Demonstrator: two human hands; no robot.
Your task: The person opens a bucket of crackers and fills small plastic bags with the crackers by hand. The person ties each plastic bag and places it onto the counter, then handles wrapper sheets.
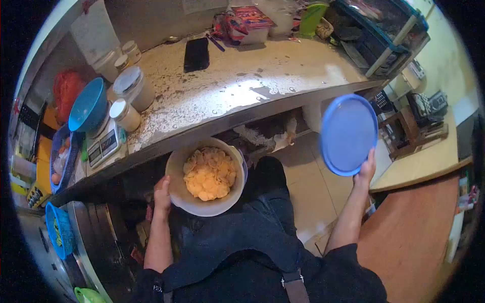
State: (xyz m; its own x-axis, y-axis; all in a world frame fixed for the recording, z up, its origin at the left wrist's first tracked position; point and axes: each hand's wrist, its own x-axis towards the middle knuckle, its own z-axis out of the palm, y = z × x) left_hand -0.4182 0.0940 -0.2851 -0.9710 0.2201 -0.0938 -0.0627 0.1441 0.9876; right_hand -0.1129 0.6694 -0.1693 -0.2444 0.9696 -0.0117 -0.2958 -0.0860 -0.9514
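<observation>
A white tub point(177, 174) rests at my lap, its mouth uncovered and facing up. Thin, pale orange chips point(209, 174) fill part of it. My left hand point(162, 194) grips the tub's left side, thumb near the rim and the other fingers hidden against the outer wall. Out to the right, my right hand point(367, 169) holds a round blue lid point(349, 134) by its lower edge. The lid is raised and tilted, well apart from the tub.
Along the counter point(202, 91) lie a black phone point(196, 54), lidded jars point(125, 114), a digital scale point(104, 144) and a blue bowl point(88, 105). A shelf rack point(389, 48) stands at the back right. Lower left is a blue basket point(59, 230). A wooden surface point(414, 227) lies on the right.
</observation>
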